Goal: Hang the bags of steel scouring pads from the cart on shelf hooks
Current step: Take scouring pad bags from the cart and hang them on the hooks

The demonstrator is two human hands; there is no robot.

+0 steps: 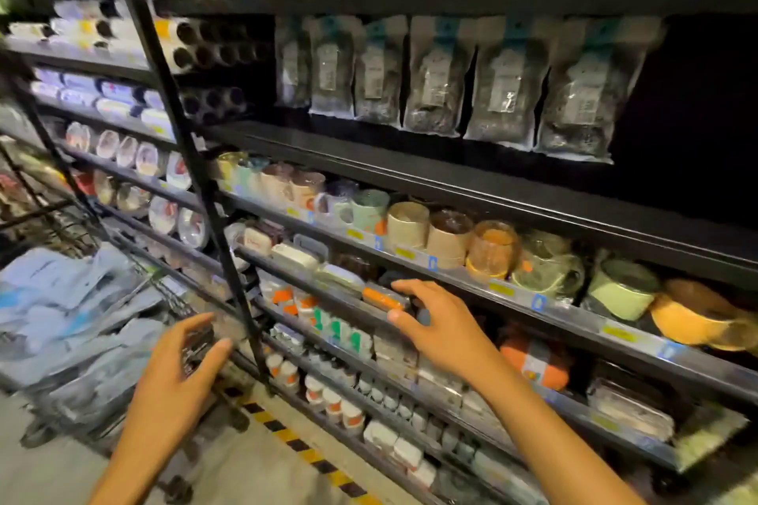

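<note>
Several clear bags of dark steel scouring pads hang in a row from hooks under the top shelf, in the upper middle of the head view. More bags lie piled in a wire cart at the lower left. My left hand hovers beside the cart's right edge with loosely spread fingers and holds nothing. My right hand is raised in front of the lower shelves, fingers relaxed and empty, well below the hanging bags.
A black upright post splits the shelving. Mugs and cups line the shelf below the bags; boxes and small jars fill lower shelves. To the right of the hanging row is a dark gap. Yellow-black tape marks the floor.
</note>
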